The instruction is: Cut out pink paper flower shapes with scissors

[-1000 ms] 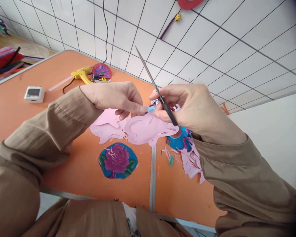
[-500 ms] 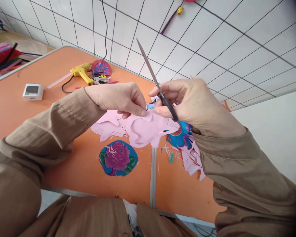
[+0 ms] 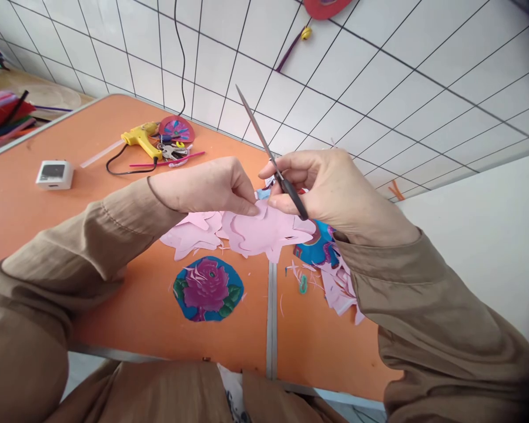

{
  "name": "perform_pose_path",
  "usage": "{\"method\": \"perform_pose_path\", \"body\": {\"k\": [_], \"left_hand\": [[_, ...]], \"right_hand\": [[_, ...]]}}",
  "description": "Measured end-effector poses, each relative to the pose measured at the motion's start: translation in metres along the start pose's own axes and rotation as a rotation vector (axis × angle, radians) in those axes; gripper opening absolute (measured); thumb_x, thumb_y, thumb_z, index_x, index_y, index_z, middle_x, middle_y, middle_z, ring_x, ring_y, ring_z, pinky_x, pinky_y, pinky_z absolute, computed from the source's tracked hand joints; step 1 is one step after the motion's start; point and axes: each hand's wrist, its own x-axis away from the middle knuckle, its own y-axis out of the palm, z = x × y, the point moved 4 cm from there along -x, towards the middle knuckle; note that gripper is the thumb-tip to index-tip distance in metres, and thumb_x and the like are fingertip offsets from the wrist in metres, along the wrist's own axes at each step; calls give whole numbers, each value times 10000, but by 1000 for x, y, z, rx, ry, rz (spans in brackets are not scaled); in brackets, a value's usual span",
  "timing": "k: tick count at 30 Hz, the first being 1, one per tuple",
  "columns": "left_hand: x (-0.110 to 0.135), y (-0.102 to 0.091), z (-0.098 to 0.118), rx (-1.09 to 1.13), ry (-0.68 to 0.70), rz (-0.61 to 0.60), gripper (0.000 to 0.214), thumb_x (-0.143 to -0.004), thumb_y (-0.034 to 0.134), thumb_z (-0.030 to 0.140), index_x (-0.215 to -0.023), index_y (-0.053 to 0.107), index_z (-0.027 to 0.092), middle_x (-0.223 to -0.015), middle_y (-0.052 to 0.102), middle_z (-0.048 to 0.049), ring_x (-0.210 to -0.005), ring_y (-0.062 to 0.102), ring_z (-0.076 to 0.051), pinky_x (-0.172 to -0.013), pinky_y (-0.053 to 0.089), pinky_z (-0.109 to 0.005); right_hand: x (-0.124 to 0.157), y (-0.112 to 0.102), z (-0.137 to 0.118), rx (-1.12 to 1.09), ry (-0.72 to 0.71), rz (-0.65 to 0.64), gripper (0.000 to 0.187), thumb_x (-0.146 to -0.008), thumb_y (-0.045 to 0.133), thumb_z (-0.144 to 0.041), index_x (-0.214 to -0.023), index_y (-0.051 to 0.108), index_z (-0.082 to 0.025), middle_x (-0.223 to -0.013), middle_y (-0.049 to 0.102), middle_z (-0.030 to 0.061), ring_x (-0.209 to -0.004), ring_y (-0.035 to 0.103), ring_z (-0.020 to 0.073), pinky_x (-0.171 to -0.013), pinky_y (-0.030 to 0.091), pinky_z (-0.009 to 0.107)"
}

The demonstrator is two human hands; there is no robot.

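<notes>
My left hand (image 3: 216, 187) is closed in a pinch, thumb against the upper edge of a pink paper cut-out (image 3: 258, 232) with wavy edges. My right hand (image 3: 335, 194) has the scissors (image 3: 290, 192) by their black handles, blades pointing up and left toward the wall. Its thumb and fingertips come close to the left fingertips at the same pink paper; whether they touch it is hard to see. More pink paper shapes (image 3: 191, 238) lie below the left wrist. Nearer my body is a blue fabric piece with a purple flower (image 3: 209, 289).
Pink scraps (image 3: 339, 288) and a blue patterned fabric (image 3: 312, 247) lie by my right sleeve. At the back left are a yellow glue gun (image 3: 143, 140), a red round ornament (image 3: 176, 128) and a white charger block (image 3: 55, 174). A tiled wall (image 3: 357, 88) borders the orange table (image 3: 158, 335).
The view has shifted slightly, showing more of the red hanging piece on the wall. Both hands stay together at the pink paper, and the scissors keep nearly the same tilt.
</notes>
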Motion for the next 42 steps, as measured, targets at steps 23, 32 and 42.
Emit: {"method": "perform_pose_path", "body": {"k": [23,32,42], "left_hand": [[-1,1,-1,178,-52,27,237,-759,639,194,-551,548,128,-503,372,36,-468,367,-51,-488,190,-248],[-1,2,-1,230,-80,27,225,-728,647,158,-523,559,126,-482,421,22,-455,355,-50,-467,178,-247],[2,-3,0,203,-39,-24,277,-749,707,260,-564,547,129,-506,395,45,-492,394,-43,-494,240,-209]], "right_hand": [[-1,-1,1,-91,-44,-34,279,-645,719,-95,-901,721,-205,-589,589,-50,-488,531,82,-419,432,190],[-1,-1,6,-103,15,-72,301,-646,781,-140,-935,723,-201,-633,629,-29,-526,570,101,-462,471,216],[-2,1,3,-82,-73,-94,324,-636,790,-128,-940,730,-221,-622,615,-35,-534,542,104,-439,437,208]]}}
